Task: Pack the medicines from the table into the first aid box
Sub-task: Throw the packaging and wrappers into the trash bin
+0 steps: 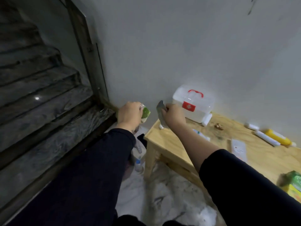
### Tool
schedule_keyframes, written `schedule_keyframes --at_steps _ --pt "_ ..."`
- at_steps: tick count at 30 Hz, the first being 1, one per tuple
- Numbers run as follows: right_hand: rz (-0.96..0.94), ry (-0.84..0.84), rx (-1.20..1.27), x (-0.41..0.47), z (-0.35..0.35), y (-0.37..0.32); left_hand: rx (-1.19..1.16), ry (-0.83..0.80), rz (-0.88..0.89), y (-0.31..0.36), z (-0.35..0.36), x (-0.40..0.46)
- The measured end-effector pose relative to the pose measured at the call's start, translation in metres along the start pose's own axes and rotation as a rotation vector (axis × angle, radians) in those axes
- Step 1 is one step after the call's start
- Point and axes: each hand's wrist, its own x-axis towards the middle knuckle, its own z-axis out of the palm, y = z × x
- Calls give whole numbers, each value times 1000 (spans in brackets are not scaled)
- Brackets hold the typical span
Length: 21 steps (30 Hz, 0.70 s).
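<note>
The first aid box (193,104), clear white plastic with a red handle and red cross label, stands shut at the far left of the wooden table (172,144) against the wall. My left hand (129,114) holds a green and white packet (145,114) off the table's left edge. My right hand (173,115) grips a grey strip (160,111), raised just left of the box. Medicines lie on the table: a white roll (206,120), white tubes (267,138), a yellow bottle (277,137), a white flat box (238,150).
A green and yellow pack (293,183) sits at the table's near right edge. Dark stone stairs (40,95) rise on the left. A plastic bottle (138,165) stands on the floor beside the table leg. The grey wall closes the back.
</note>
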Motion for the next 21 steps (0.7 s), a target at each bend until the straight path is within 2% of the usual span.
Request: schedule_keyframes --at_steps 5,11,16,21 --pt "47 -87 45 32 90 -55 -15 -80 -77 -97 9 24" --pt "165 -249 34 56 196 -87 -30 -221 -199 -197 39 33" --pt "229 -376 -17 83 275 -86 -39 -352 -313 -255 82 39" --pt "286 -477 -48 113 351 -70 -108 -403 -444 -302 137 49"
